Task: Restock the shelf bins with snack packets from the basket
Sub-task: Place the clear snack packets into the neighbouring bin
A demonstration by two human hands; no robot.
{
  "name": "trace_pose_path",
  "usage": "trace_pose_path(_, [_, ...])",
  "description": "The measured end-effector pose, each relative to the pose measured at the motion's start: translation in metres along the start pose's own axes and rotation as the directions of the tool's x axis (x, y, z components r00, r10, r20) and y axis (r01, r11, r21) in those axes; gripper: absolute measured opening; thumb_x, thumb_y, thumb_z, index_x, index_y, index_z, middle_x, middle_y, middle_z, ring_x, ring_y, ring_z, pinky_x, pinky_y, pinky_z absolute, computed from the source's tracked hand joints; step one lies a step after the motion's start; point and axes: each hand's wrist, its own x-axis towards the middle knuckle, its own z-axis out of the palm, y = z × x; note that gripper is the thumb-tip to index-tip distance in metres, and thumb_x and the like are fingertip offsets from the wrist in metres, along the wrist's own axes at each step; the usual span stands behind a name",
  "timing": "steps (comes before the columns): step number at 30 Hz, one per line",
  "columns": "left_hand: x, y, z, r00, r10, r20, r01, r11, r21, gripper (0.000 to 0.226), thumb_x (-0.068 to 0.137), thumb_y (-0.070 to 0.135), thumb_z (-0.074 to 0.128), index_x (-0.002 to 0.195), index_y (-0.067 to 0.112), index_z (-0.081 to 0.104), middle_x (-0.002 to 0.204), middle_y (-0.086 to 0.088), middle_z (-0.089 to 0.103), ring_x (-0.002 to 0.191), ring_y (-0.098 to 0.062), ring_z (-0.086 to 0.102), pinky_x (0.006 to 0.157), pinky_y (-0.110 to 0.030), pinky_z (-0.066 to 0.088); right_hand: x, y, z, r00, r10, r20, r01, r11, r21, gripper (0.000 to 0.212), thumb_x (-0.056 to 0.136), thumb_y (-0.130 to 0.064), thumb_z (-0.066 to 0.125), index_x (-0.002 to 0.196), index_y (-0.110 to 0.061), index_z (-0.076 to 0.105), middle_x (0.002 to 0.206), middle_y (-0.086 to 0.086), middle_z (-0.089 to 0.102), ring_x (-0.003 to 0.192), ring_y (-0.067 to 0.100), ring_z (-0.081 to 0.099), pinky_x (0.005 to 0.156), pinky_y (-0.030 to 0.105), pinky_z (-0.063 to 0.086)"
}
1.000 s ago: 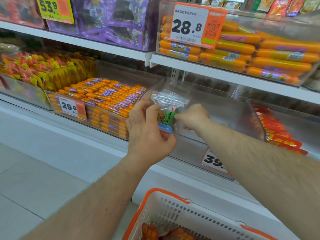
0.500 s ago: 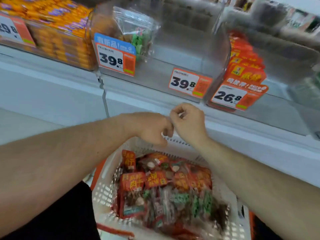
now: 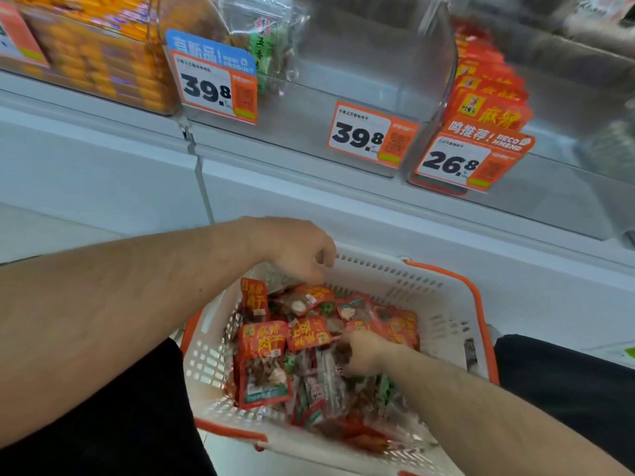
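A white basket with an orange rim (image 3: 446, 297) sits low in front of me, holding several red and clear snack packets (image 3: 264, 352). My right hand (image 3: 364, 352) is down in the heap, with its fingers curled onto a dark clear packet. My left hand (image 3: 302, 255) hovers over the basket's far rim, fingers loosely curled and holding nothing. On the shelf above, a clear bin (image 3: 343, 108) holds one green-labelled packet (image 3: 271, 46) at its left end.
A bin of red packets (image 3: 488, 97) with a 26.8 tag stands to the right. A bin of orange sausage sticks (image 3: 89, 56) stands to the left. Two 39.8 price tags (image 3: 371, 135) hang on the clear bin's front. Below runs a white shelf ledge (image 3: 103, 159).
Both hands left the green-labelled packet in the bin and came down to the basket. The right hand has now dropped into the packets, while the left stays above the rim.
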Motion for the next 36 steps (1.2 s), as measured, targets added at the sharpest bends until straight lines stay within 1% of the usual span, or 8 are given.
trace_pose_path(7, [-0.007, -0.01, -0.01, 0.999, -0.052, -0.01, 0.052, 0.996, -0.071, 0.046, 0.09, 0.043, 0.062, 0.133, 0.029, 0.053, 0.135, 0.007, 0.053, 0.103, -0.009, 0.049, 0.087, -0.026, 0.038, -0.015, -0.006, -0.039, 0.991, -0.116, 0.067, 0.123, 0.984, -0.125, 0.017, 0.091, -0.026, 0.065, 0.087, -0.01, 0.061, 0.085, 0.004, 0.058, 0.082, 0.025, 0.055, 0.071, 0.035, 0.045])
trace_pose_path(12, [-0.018, -0.021, -0.022, 0.992, -0.124, -0.02, 0.119, 0.979, -0.163, 0.051, 0.091, 0.044, 0.062, 0.137, 0.028, 0.049, 0.14, 0.007, 0.05, 0.105, -0.007, 0.048, 0.092, -0.025, 0.037, -0.038, -0.009, -0.106, 0.97, -0.222, -0.099, 0.21, 0.97, -0.118, 0.019, 0.09, -0.036, 0.063, 0.082, -0.02, 0.057, 0.083, -0.006, 0.057, 0.076, 0.016, 0.054, 0.07, 0.033, 0.046])
trace_pose_path(15, [-0.024, -0.022, -0.026, 0.991, -0.127, 0.034, 0.131, 0.972, -0.193, 0.055, 0.091, 0.05, 0.06, 0.139, 0.027, 0.047, 0.139, 0.008, 0.05, 0.109, -0.007, 0.049, 0.096, -0.026, 0.037, -0.054, -0.013, -0.141, 0.939, -0.234, -0.252, 0.266, 0.959, 0.099, 0.026, 0.092, -0.035, 0.063, 0.096, -0.009, 0.066, 0.089, 0.003, 0.065, 0.079, 0.014, 0.058, 0.074, 0.03, 0.047])
trace_pose_path(20, [-0.028, -0.028, -0.026, 0.991, -0.135, -0.008, 0.115, 0.868, -0.484, 0.044, 0.086, 0.043, 0.071, 0.121, 0.022, 0.055, 0.126, 0.001, 0.058, 0.107, -0.017, 0.061, 0.09, -0.035, 0.055, -0.073, -0.021, -0.162, 0.903, -0.053, -0.427, 0.367, 0.614, 0.699, 0.007, 0.095, -0.011, 0.062, 0.089, -0.008, 0.063, 0.058, -0.003, 0.053, 0.044, 0.006, 0.047, 0.051, 0.02, 0.04])
trace_pose_path(24, [-0.033, -0.03, -0.036, 0.947, -0.231, -0.224, -0.027, 0.638, -0.769, 0.009, 0.088, 0.002, 0.067, 0.093, 0.006, 0.06, 0.094, -0.01, 0.07, 0.075, -0.016, 0.07, 0.069, -0.03, 0.059, -0.083, -0.029, -0.168, 0.902, -0.023, -0.432, 0.395, 0.45, 0.801, 0.009, 0.093, -0.019, 0.066, 0.096, -0.01, 0.066, 0.069, 0.003, 0.062, 0.046, 0.012, 0.046, 0.063, 0.032, 0.042])
trace_pose_path(27, [-0.045, -0.037, -0.05, 0.923, -0.245, -0.295, -0.075, 0.639, -0.766, 0.015, 0.086, -0.002, 0.068, 0.08, 0.01, 0.061, 0.083, -0.01, 0.068, 0.082, -0.027, 0.072, 0.067, -0.029, 0.059, -0.095, -0.032, -0.178, 0.876, -0.047, -0.481, 0.472, 0.299, 0.83, 0.007, 0.092, -0.007, 0.062, 0.098, -0.005, 0.065, 0.086, 0.009, 0.064, 0.052, 0.014, 0.05, 0.063, 0.031, 0.047])
trace_pose_path(33, [-0.074, -0.042, -0.073, 0.871, -0.256, -0.419, -0.193, 0.606, -0.772, 0.007, 0.089, 0.007, 0.068, 0.089, 0.011, 0.062, 0.082, -0.008, 0.074, 0.081, -0.02, 0.072, 0.063, -0.025, 0.056, -0.105, -0.031, -0.19, 0.736, 0.152, -0.66, 0.467, 0.591, 0.658, 0.021, 0.086, -0.016, 0.075, 0.072, -0.005, 0.064, 0.06, 0.002, 0.058, 0.05, 0.011, 0.048, 0.049, 0.015, 0.043])
trace_pose_path(36, [-0.083, -0.04, -0.08, 0.82, -0.274, -0.503, -0.285, 0.566, -0.774, 0.008, 0.088, 0.004, 0.067, 0.088, 0.011, 0.062, 0.072, -0.002, 0.072, 0.072, -0.014, 0.07, 0.058, -0.023, 0.054, -0.112, -0.041, -0.196, 0.716, 0.156, -0.68, 0.43, 0.668, 0.607, 0.039, 0.082, -0.028, 0.078, 0.063, -0.006, 0.053, 0.057, 0.007, 0.051, 0.051, 0.014, 0.049, 0.054, 0.022, 0.041])
